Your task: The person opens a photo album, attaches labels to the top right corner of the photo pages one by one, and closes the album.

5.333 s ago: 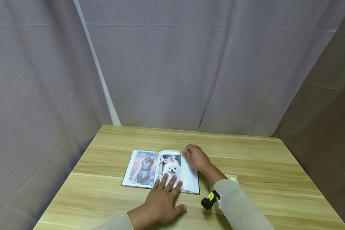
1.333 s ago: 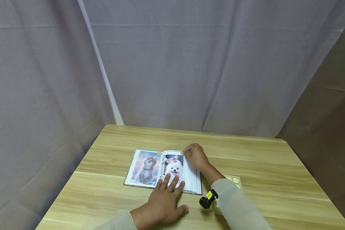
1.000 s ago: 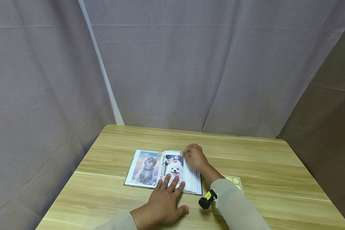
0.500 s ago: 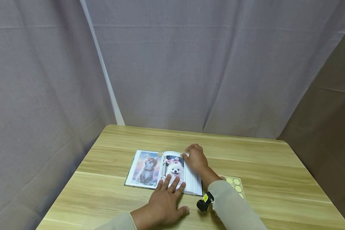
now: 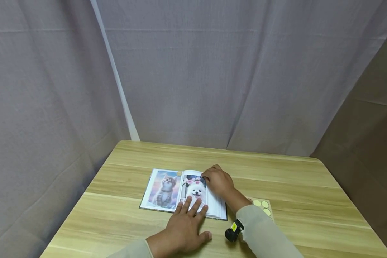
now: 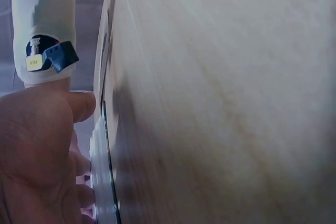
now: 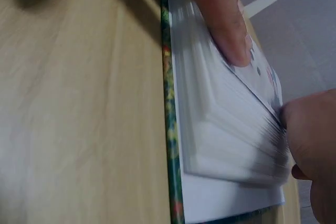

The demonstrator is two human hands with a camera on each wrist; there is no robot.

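Observation:
A photo album point(image 5: 215, 200) lies spread on the table, a kitten photo point(image 5: 163, 190) on its left page and a white dog photo point(image 5: 195, 190) on its right. My left hand point(image 5: 185, 229) rests flat with fingers spread, fingertips on the lower part of the dog photo. My right hand point(image 5: 218, 182) presses its fingertips on the page at the photo's upper right corner, covering that spot. In the right wrist view its thumb point(image 7: 302, 114) touches the page by the photo's edge. A round tan sticker point(image 5: 179, 173) sits at the kitten photo's upper right corner.
A sheet of round yellowish stickers point(image 5: 268, 206) lies right of the album, partly under my right forearm. A small black camera point(image 5: 233, 232) is strapped at my right wrist. The wooden table point(image 5: 293, 193) is backed by grey curtains point(image 5: 187, 79).
My right fingers pinched a round sticker at the dog photo's upper right corner; the index finger then lifted off the thumb. Now the fingers lie over that corner, hiding it. My left hand stays put.

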